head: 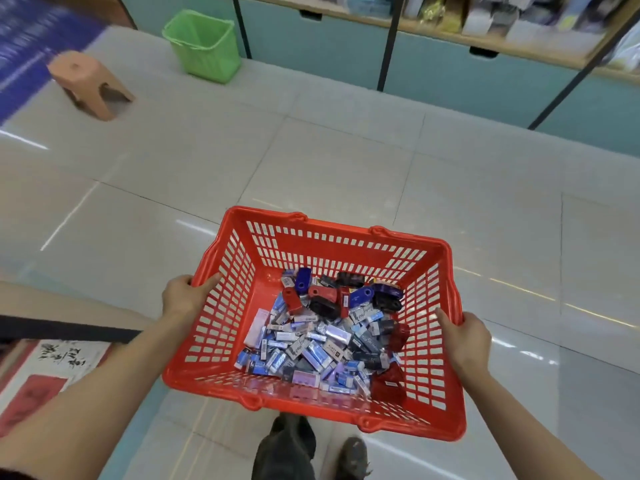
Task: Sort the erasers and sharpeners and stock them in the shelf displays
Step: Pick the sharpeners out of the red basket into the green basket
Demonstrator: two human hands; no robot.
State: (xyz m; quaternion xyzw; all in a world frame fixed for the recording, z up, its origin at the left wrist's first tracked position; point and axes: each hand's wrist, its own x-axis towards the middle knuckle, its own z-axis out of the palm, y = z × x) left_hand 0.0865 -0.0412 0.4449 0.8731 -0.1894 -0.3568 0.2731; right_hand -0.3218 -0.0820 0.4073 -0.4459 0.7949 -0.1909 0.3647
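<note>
A red plastic basket (pixel 332 244) hangs in the air in front of me, above the tiled floor. My left hand (pixel 185 294) grips its left rim and my right hand (pixel 464 336) grips its right rim. Inside lies a mixed heap: several boxed erasers (pixel 311 348) in blue, white and grey wrappers toward the near side, and several red, blue and black sharpeners (pixel 322 296) toward the far side. A shelf unit (pixel 485 43) with stocked goods runs along the top right, blurred.
A green plastic bin (pixel 202 45) stands on the floor by the shelf's left end. An orange stool (pixel 88 83) stands farther left. A counter with printed sheets (pixel 52 368) is at my lower left. My shoes (pixel 311 448) show below the basket.
</note>
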